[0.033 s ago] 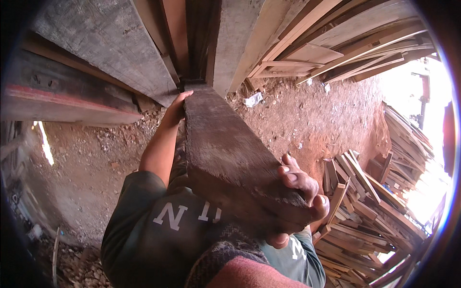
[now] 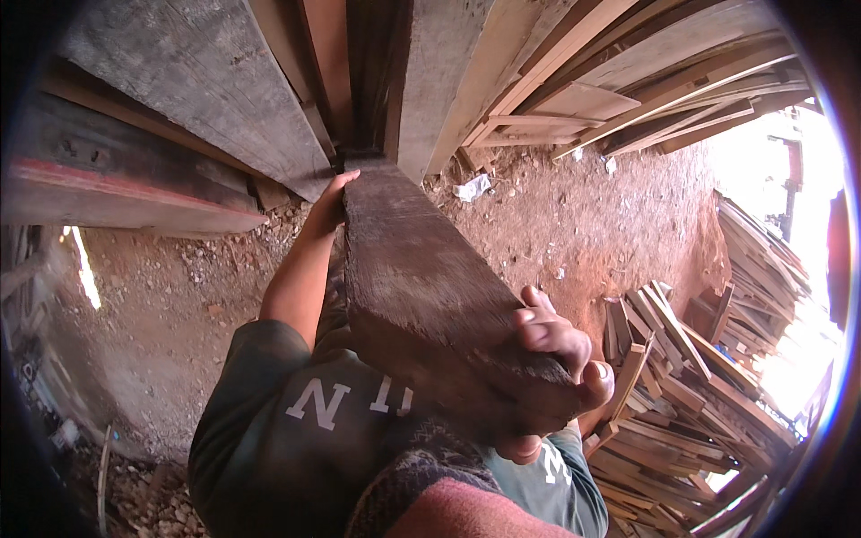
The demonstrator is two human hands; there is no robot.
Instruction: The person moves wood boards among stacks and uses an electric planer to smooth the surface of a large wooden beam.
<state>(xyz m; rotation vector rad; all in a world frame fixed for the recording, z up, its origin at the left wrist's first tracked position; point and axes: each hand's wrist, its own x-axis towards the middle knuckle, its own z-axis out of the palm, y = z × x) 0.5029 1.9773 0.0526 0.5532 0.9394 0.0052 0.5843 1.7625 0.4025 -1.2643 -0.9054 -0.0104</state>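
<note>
A long, rough, dark-brown wooden plank (image 2: 413, 269) runs from close to my chest up toward leaning boards. My left hand (image 2: 339, 188) grips its left edge near the far end, thumb along the edge and the other fingers hidden. My right hand (image 2: 560, 345) is wrapped round the near right end, with fingertips over the top and others curled beneath. Just beyond the plank's far end stand a grey board (image 2: 215, 81) on the left and a pale board (image 2: 435, 81) on the right.
More timber (image 2: 628, 81) is stacked along the top right. A red-edged board (image 2: 126, 188) lies at the left. A jumbled pile of offcuts (image 2: 682, 386) covers the lower right. The dirt ground (image 2: 574, 215) has rubble and a white scrap (image 2: 472, 186) on it. Bright daylight shows at the right.
</note>
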